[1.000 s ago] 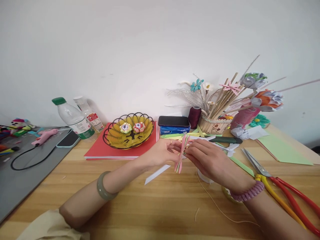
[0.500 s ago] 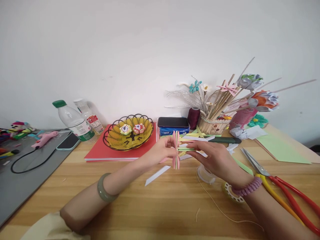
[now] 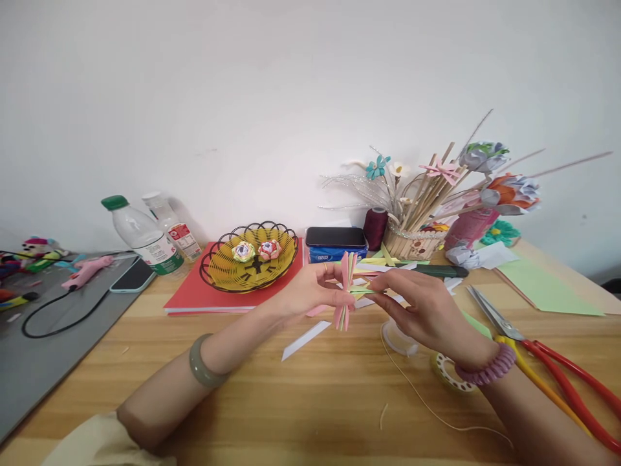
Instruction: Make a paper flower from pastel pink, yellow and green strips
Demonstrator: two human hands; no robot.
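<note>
Between my hands, above the wooden table, is a folded paper piece [image 3: 345,317] with pink, green and yellow layers standing nearly upright. My left hand [image 3: 315,291] pinches its pink layers from the left, with the thumb across the lower part. From the right, my right hand [image 3: 417,299] pinches a narrow green strip end [image 3: 365,291] that sticks out of the piece. The fingers partly hide where the layers join. Loose paper strips lie behind and under my hands, and a single white strip [image 3: 305,340] lies in front of my left wrist.
Red-handled scissors [image 3: 533,349] lie at the right, beside a tape roll [image 3: 453,374] and a thread spool [image 3: 400,340]. A yellow basket [image 3: 228,275] with two paper flowers rests on red paper [image 3: 187,294]. Bottles [image 3: 145,236] stand at the left, a stick-filled holder [image 3: 412,244] behind.
The paper piece has tilted and shifted slightly right, its layers now showing more of their faces. My left thumb has moved right across it. My right hand has turned a little at the wrist.
</note>
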